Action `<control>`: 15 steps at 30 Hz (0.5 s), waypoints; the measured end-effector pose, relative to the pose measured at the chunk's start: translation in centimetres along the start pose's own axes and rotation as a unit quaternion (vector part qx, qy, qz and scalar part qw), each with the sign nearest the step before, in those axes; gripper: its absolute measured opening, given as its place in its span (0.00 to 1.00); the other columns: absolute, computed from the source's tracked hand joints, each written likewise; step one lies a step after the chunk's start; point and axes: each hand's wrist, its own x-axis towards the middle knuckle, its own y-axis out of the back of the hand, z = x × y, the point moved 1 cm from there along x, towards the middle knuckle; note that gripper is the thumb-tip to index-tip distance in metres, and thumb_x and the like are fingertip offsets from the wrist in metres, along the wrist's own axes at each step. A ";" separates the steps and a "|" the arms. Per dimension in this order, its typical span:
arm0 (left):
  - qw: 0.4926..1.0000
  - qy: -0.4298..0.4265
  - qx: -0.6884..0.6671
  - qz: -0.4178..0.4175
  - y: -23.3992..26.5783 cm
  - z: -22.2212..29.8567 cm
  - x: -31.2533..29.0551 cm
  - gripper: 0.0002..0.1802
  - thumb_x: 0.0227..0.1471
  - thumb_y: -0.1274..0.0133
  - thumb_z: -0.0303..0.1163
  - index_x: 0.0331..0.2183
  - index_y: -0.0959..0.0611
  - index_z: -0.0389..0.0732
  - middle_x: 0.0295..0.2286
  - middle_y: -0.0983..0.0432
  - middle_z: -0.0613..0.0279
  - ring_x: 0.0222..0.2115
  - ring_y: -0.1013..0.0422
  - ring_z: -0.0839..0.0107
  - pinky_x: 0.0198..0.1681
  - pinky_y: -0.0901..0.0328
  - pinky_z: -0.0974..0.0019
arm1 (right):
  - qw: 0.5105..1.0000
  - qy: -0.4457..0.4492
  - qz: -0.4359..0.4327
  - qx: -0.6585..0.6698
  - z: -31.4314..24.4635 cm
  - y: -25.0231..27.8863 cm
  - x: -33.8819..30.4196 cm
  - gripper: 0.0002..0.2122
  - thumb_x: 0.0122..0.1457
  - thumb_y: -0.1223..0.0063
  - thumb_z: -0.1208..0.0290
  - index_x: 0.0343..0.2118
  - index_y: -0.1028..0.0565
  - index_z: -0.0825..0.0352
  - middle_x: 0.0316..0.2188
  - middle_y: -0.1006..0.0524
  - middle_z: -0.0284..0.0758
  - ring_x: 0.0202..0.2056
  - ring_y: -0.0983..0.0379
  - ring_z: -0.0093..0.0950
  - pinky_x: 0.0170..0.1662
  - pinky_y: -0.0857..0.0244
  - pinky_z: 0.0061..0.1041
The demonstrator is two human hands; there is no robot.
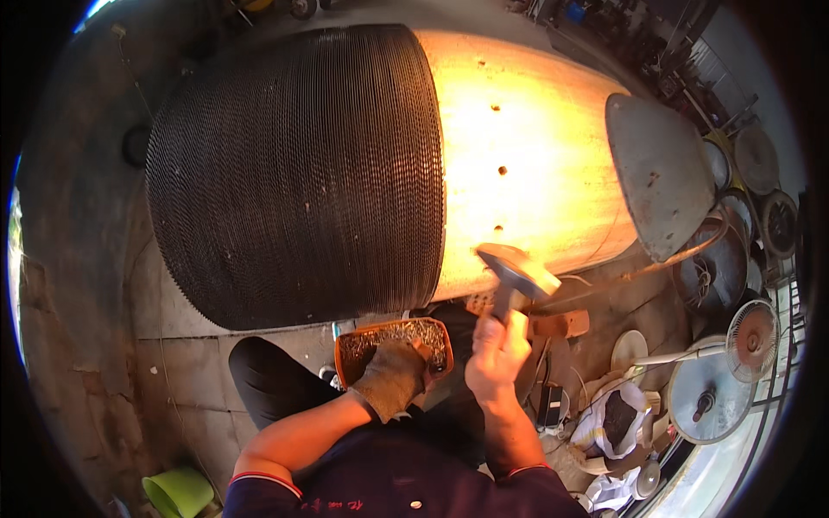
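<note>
A hammer (518, 274) with a broad metal head is gripped by its handle in my right hand (499, 352). Its head is beside the lower edge of a large wooden roller (544, 164), whose bare part is brightly lit and has a row of small dark holes. Black ridged, toothed-looking rows (298, 173) cover the roller's left part. My left hand (393, 377), in a worn brown glove with bare fingertips, is over an orange box (338, 358) of small thin metal pieces, perhaps nails. Its fingers look curled together; what they hold is hidden.
A grey curved plate (661, 177) is at the roller's right end. Fan parts and round discs (710, 397) crowd the right side, near a white sack (617, 423). A green bucket (179, 492) lies at the lower left. My knee (272, 380) is below the roller.
</note>
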 end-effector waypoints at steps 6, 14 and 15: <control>0.988 0.115 -0.032 0.097 2.6 2.1 0.7 0.10 0.53 0.43 0.33 0.33 0.26 0.39 0.26 0.24 0.47 0.29 0.23 0.48 0.33 0.29 0.48 | 0.958 -0.038 -0.103 -0.264 0.9 -1.8 2.0 0.12 0.68 0.49 0.65 0.38 0.31 0.71 0.21 0.26 0.42 0.23 0.28 0.40 0.27 0.33 0.38; 0.878 -0.128 0.023 0.461 11.4 -2.1 3.3 0.22 0.41 0.43 0.13 0.38 0.30 0.40 0.28 0.29 0.59 0.21 0.30 0.62 0.30 0.34 0.60 | 0.991 0.104 0.068 -0.058 0.1 -1.7 1.5 0.10 0.69 0.52 0.67 0.40 0.30 0.71 0.25 0.27 0.39 0.22 0.30 0.29 0.24 0.36 0.29; 0.877 -0.153 0.088 0.448 13.4 -2.7 3.5 0.22 0.43 0.43 0.13 0.40 0.30 0.40 0.31 0.29 0.58 0.23 0.30 0.61 0.32 0.34 0.56 | 0.980 0.129 0.091 -0.119 -0.3 -2.2 2.5 0.11 0.69 0.50 0.66 0.37 0.32 0.71 0.23 0.27 0.40 0.20 0.31 0.30 0.22 0.37 0.33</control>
